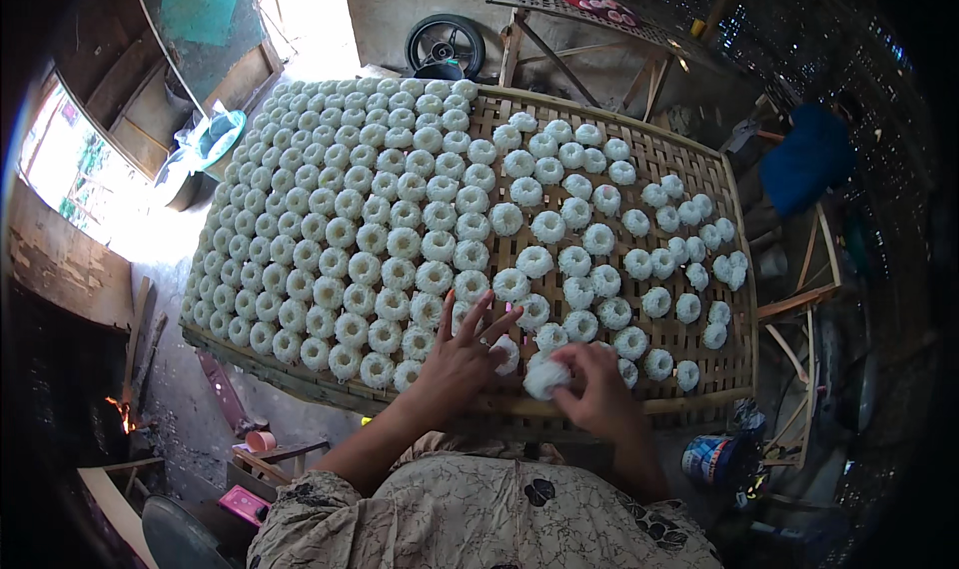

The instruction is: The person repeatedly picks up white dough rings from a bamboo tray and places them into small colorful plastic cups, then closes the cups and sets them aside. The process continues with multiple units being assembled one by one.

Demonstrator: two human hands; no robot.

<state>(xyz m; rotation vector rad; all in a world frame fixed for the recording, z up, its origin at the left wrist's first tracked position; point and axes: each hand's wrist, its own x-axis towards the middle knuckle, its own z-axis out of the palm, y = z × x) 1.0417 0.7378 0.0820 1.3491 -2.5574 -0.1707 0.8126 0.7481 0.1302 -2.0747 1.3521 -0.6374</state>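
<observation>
A big woven bamboo rack [689, 402] lies in front of me, covered with white noodle rings that look made of fine strands. On its left they sit in tight rows; on the right they are scattered more loosely. My left hand [462, 354] is open near the front edge, fingers spread over the rings at the border of the rows, touching or just above a white ring [471, 286]. Just to its right, my right hand [599, 387] grips a tilted white noodle ring [546, 379] between thumb and fingers, low over the rack's front edge.
A small fire [124, 412] burns at the lower left. A pink cup [261, 441] stands on a low wooden stool nearby. At the right are a dark blue bucket [707, 459] and a blue cloth [807, 159]. A wheel [445, 46] leans against the back wall.
</observation>
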